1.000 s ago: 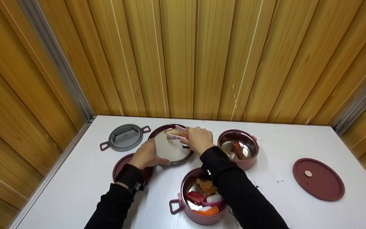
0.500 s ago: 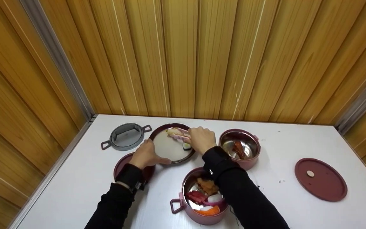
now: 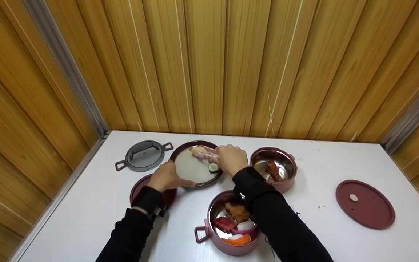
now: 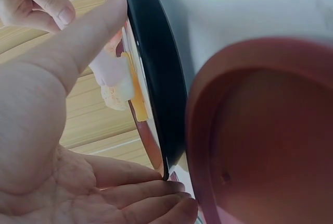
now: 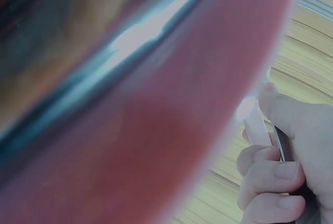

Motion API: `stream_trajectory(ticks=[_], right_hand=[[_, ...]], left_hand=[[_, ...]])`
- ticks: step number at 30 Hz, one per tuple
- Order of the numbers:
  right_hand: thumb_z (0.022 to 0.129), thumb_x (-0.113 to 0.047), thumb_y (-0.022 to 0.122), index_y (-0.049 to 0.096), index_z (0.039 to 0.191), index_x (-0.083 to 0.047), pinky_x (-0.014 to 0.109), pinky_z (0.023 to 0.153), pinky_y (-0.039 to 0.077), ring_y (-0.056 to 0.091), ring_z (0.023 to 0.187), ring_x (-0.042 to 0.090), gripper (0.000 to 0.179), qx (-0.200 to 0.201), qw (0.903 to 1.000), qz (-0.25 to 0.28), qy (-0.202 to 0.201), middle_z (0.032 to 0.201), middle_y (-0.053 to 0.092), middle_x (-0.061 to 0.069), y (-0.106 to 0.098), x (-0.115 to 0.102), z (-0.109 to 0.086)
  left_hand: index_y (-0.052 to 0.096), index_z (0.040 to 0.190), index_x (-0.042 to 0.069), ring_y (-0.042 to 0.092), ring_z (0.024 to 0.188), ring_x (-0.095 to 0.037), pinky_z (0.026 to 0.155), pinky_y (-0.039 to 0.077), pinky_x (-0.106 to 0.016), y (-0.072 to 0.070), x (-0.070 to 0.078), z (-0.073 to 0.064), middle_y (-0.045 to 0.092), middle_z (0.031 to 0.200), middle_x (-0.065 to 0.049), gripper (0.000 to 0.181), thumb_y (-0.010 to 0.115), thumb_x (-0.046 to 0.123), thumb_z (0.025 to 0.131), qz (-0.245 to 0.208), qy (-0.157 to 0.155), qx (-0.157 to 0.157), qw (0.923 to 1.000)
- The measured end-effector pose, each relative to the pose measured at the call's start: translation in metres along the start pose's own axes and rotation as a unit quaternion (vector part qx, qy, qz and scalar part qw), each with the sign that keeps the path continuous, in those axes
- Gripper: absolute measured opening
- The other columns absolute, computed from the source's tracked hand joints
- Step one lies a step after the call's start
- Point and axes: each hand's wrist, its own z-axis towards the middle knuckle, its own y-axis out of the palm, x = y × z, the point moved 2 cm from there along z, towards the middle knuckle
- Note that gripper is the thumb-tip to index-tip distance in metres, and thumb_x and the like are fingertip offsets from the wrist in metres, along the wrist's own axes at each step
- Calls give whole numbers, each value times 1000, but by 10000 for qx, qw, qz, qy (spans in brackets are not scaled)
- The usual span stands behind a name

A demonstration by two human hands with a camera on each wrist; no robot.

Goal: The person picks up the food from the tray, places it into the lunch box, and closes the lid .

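Note:
My right hand grips pink tongs over the dark-rimmed, pale plate. At the tongs' tips is a pale piece of food with a yellowish end, low over the plate's far side. A small sushi roll sits on the plate near its right edge. My left hand spreads at the near-left rim; in the left wrist view its thumb and straight fingers touch the plate's edge. In the right wrist view, fingers curl round the handle, and a blurred pink pot covers much of the frame.
A pink pot with several food pieces stands in front, partly under my right forearm. Another pot holds a reddish-brown piece. A grey lid lies back left, a dark red dish under my left wrist, a red lid right.
The tongs and right hand have shifted slightly right, and the tongs' arms have changed angle beside the food. The sushi roll shows more fully. My left hand stays at the rim.

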Motion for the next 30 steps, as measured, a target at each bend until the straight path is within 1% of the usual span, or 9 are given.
stream_trajectory(ticks=[5, 10, 14, 18, 22, 25, 28, 30], right_hand=[[98, -40, 84, 84, 117, -8, 62, 85, 66, 79, 103, 49, 37, 21, 10000, 50, -40, 115, 82, 24, -5, -3, -4], [99, -40, 83, 84, 117, -9, 62, 85, 66, 78, 104, 49, 36, 38, 10000, 13, -74, 115, 81, 25, -9, -6, -6], [99, -39, 83, 83, 111, -8, 62, 84, 66, 78, 102, 50, 33, 104, 9999, 7, -119, 112, 81, 25, -12, -8, -8], [100, -37, 82, 80, 102, -7, 62, 82, 65, 78, 101, 50, 30, 111, 9998, 55, -140, 110, 81, 25, -16, -8, -9], [100, -38, 82, 78, 95, -8, 62, 81, 65, 79, 100, 49, 31, 130, 9997, 158, -139, 107, 81, 25, -21, -9, -9], [99, -40, 82, 81, 100, -8, 62, 83, 65, 79, 101, 49, 32, 138, 9996, 212, -139, 110, 81, 24, -24, -9, -9], [99, -41, 83, 82, 106, -9, 62, 85, 65, 78, 103, 50, 32, 126, 9995, 224, -164, 114, 81, 24, -26, -10, -9], [99, -41, 83, 82, 106, -9, 63, 84, 64, 78, 102, 50, 33, 138, 9995, 227, -188, 114, 81, 25, -28, -10, -9]], left_hand=[[69, 134, -2, 75, 106, -31, 93, 64, -49, 1, -1, 1, 79, 123, -20, 120, 99, 81, 53, 5, -21, -41, 10000], [70, 133, 0, 75, 105, -29, 93, 64, -48, 2, -2, 3, 79, 122, -18, 116, 100, 78, 53, -31, 45, -43, 10000], [71, 129, 0, 73, 99, -26, 90, 63, -46, 1, -2, 2, 80, 117, -16, 112, 100, 78, 54, -8, 78, -26, 10000], [72, 124, -1, 73, 96, -25, 87, 63, -46, 0, 0, 1, 79, 113, -15, 108, 99, 78, 56, 67, 102, 1, 9999], [73, 121, -1, 73, 94, -25, 86, 63, -45, -1, 3, 0, 79, 110, -15, 104, 99, 76, 57, 76, 111, 35, 9999], [72, 120, -1, 73, 94, -26, 85, 63, -45, -1, 2, 1, 79, 110, -15, 103, 100, 75, 56, 29, 106, 47, 9999], [71, 123, -2, 74, 100, -31, 90, 63, -47, -1, 3, 2, 78, 114, -18, 103, 100, 72, 58, -14, 48, 50, 10000], [70, 125, -3, 75, 103, -35, 92, 63, -49, -4, 7, 0, 78, 118, -20, 101, 100, 69, 60, -49, 25, 91, 9999]])
